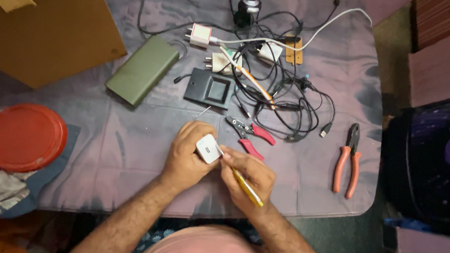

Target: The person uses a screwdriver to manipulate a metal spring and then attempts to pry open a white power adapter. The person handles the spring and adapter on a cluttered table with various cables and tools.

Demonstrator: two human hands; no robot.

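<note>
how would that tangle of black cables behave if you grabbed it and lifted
The tangle of black cables looks thin and looped, so it would probably sag floppily. Its strands overlap the white cable and white adapters, so it may drag them along. It seems light.

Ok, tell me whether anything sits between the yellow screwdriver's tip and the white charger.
Nothing visible does. The left hand holds the white charger, and the yellow screwdriver in the right hand points its tip at the charger's edge.

Both forearms are bare to the elbow, with no sleeves, watch or rings showing on the left hand [187, 153] or right hand [247, 178]; a pale pink garment [204, 252] covers the torso.
</note>
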